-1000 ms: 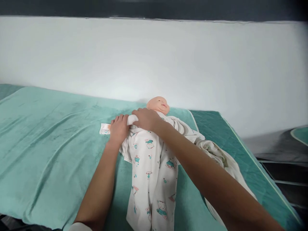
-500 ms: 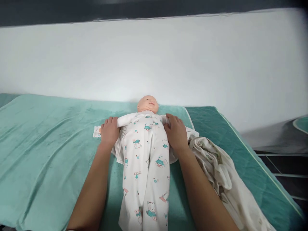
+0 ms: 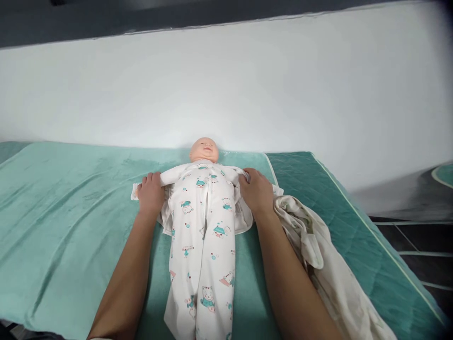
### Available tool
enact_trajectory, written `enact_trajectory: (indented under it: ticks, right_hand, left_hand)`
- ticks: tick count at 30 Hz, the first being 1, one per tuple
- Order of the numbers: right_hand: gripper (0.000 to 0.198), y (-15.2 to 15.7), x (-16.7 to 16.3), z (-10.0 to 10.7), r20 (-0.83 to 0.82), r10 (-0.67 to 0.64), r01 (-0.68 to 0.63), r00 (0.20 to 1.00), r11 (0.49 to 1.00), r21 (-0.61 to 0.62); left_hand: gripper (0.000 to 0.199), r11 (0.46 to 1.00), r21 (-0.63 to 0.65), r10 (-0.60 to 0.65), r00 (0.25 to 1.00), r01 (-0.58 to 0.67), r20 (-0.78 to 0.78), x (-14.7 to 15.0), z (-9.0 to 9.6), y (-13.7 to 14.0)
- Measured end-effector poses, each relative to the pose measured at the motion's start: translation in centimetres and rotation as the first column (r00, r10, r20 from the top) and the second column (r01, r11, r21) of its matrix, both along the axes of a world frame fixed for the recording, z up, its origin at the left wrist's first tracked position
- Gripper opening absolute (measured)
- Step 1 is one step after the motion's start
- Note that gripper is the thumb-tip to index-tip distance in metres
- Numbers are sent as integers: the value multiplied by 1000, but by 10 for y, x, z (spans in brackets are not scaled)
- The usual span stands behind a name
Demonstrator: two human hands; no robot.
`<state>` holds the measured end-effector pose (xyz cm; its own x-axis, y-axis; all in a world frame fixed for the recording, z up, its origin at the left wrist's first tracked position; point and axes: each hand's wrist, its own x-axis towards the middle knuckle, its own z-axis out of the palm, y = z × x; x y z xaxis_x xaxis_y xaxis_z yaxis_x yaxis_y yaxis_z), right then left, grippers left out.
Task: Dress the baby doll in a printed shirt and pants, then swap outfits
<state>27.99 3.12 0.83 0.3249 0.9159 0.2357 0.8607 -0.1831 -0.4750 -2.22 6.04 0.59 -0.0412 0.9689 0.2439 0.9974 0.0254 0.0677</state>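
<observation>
A baby doll lies on its back, head toward the wall, in a white baby suit printed with teal and pink cartoon animals. Its arms are spread, and the suit's legs run down toward me. At the end of the sleeve on the left, my left hand is closed over the cuff, the doll's hand hidden beneath it. My right hand grips the sleeve on the right, thumb and fingers pinching the fabric near the cuff. A second white garment lies partly under the doll, its edges showing on both sides.
A light green blanket with folds covers the bed on the left. The darker green quilted mattress shows on the right. Beside my right forearm lies a crumpled cream cloth. A white wall stands behind the bed.
The sleeve on the right now stretches straighter out to my right hand. The doll's head faces more upward. The whole view has shifted slightly, moving everything a little left.
</observation>
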Motion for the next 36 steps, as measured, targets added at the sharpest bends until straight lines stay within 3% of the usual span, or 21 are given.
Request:
enact_trajectory:
  ticks: [3, 6, 8, 11, 13, 16, 19, 23, 30, 33, 36]
  right_hand:
    - [36, 0, -3, -1, 42, 9, -9, 999, 1000, -19]
    - [37, 1, -4, -1, 54, 11, -9, 999, 1000, -24]
    - [37, 0, -5, -1, 54, 9, -8, 998, 1000, -28]
    - [38, -1, -6, 0, 44, 13, -11, 999, 999, -34]
    - [38, -2, -6, 0, 35, 21, -20, 999, 999, -32]
    - [38, -5, -5, -2, 39, 48, -48, 998, 999, -17]
    - [43, -6, -2, -5, 35, 84, -83, 996, 996, -17]
    - [39, -4, 3, -9, -34, 77, -77, 996, 997, 3]
    - [44, -2, 15, -9, -167, 21, -11, 986, 998, 58]
    - [45, -2, 17, -8, -203, 5, 4, 979, 999, 44]
    - [44, -1, 16, -9, -201, 12, -11, 980, 1000, 6]
  left_hand:
    - [42, 1000, 6, -23, 998, 23, 60, -2, -2, -1]
    - [49, 989, 86, -137, 971, 122, 197, 3, 7, -10]
    - [48, 963, 153, -260, 906, 221, 334, 14, 21, -20]
    - [39, 890, 192, -452, 752, 413, 480, 45, 49, -36]
    - [35, 812, 171, -568, 688, 557, 452, 73, 67, -39]
    - [28, 708, -10, -690, 695, 706, 200, 122, 84, -30]
    - [24, 664, -270, -727, 687, 697, -17, 165, 88, -10]
    - [28, 642, -473, -720, 687, 603, -102, 203, 80, 13]
    - [32, 652, -522, -710, 684, 550, -166, 208, 78, 34]
    - [32, 662, -526, -706, 681, 534, -196, 204, 79, 41]
    - [29, 640, -533, -732, 650, 554, -203, 210, 70, 43]
